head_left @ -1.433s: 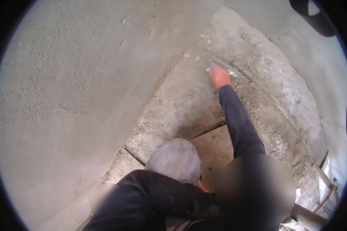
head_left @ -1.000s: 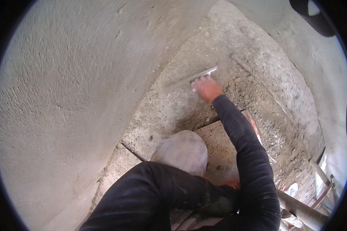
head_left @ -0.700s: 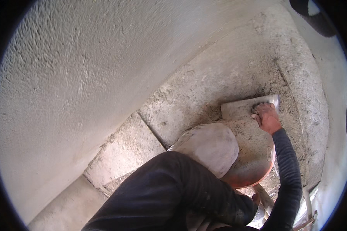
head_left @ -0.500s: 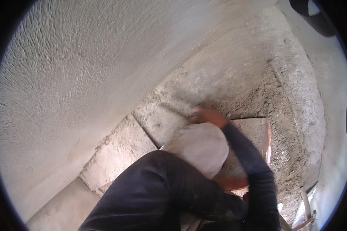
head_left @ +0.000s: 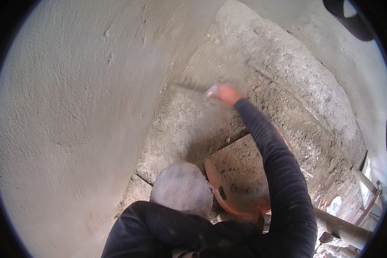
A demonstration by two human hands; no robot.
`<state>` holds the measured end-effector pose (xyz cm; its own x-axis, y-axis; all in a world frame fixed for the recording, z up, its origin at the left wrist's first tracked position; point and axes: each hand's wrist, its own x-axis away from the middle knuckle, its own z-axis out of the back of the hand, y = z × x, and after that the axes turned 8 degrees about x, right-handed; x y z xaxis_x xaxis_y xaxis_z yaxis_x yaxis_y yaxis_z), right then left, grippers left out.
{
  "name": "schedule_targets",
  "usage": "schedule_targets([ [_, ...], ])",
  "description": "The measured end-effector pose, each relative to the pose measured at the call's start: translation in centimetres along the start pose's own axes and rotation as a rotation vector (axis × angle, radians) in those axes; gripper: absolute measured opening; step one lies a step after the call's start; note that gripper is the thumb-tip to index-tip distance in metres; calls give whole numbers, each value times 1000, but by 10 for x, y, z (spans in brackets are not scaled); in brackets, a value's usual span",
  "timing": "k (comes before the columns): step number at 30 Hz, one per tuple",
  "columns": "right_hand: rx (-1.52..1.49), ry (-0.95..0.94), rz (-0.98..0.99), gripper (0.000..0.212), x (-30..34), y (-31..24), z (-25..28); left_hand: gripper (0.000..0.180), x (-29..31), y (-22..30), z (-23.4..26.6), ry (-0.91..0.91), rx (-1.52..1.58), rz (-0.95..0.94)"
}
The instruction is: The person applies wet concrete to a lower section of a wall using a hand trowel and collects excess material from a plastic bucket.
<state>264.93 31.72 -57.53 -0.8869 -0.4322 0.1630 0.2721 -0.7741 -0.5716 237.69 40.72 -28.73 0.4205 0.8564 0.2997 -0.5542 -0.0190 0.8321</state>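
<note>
My right hand (head_left: 225,93) reaches forward, its fingers closed round a thin grey tool, blurred by motion, that looks like a trowel (head_left: 189,87). The blade is at the rough grey ledge beside the plastered wall (head_left: 90,99). My left arm (head_left: 159,225), in a dark sleeve, lies bent across the lower part of the view by a pale rounded form that looks like my knee (head_left: 182,187). A brown patch near the tub may be my left hand (head_left: 258,218); its fingers cannot be made out. Under my right arm stands an orange tub (head_left: 214,174) with a handle slot, holding grey mortar (head_left: 241,167).
Loose soil and rubble (head_left: 284,101) cover the ground ahead and to the right. A thin stick (head_left: 288,92) lies on it. At the lower right are a wooden pole (head_left: 342,225), other wood pieces and a pale scrap (head_left: 334,205). A second plastered wall (head_left: 365,81) curves up at right.
My right hand has moved farther forward with the trowel, and the arm has straightened. The view has shifted, so my knee shows lower left and more of the orange tub is visible.
</note>
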Motion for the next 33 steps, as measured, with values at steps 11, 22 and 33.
schedule_targets([
  [11,255,18,-21,55,52,-7,27,35,-4,0,7,-76,-55,-14],
  [22,168,559,-673,66,-66,67,81,37,-13,-16,12,-147,-90,-9],
  [33,289,231,-368,65,86,43,71,39,-14,-18,10,-286,-140,-11],
])
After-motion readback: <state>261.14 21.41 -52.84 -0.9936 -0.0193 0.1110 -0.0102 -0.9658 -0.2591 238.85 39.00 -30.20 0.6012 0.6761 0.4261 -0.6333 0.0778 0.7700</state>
